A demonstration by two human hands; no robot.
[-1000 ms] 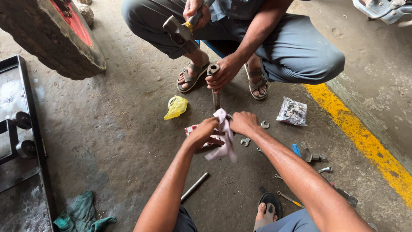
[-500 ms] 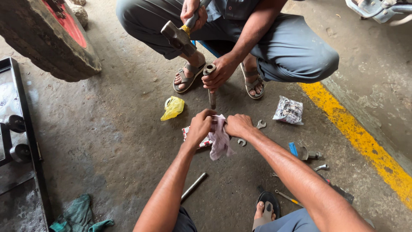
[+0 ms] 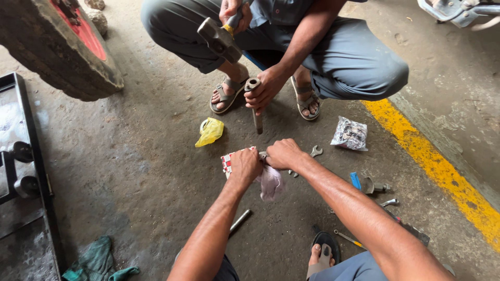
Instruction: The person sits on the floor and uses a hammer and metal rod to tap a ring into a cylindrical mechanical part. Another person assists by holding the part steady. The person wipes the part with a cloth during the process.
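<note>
Head view: left hand (image 3: 245, 165) and right hand (image 3: 281, 154) are both clenched, side by side, gripping a small metal part (image 3: 263, 155) wrapped in a rag (image 3: 271, 182). The part's axis is hidden. A co-worker's punch (image 3: 256, 106) stands nearly upright just beyond, tip down.

Pale pink rag (image 3: 271, 183) with a red-and-white checked patch at its upper left edge, under the left hand (image 3: 245, 165) and right hand (image 3: 282, 154); dull grey steel punch (image 3: 255, 106) and grey-headed hammer (image 3: 220, 40) with a yellow band at the neck, both in the co-worker's hands. Bright yellow plastic bag (image 3: 210, 131), clear plastic packet (image 3: 349, 135) with dark mottled contents, small blue-handled tool (image 3: 355, 180), dark green cloth (image 3: 96, 263). Grey, stained concrete floor (image 3: 146, 171) crossed by a worn yellow painted stripe (image 3: 442, 174); grey-blue trousers (image 3: 354, 57) and grey sandals (image 3: 225, 97) on the co-worker.
</note>
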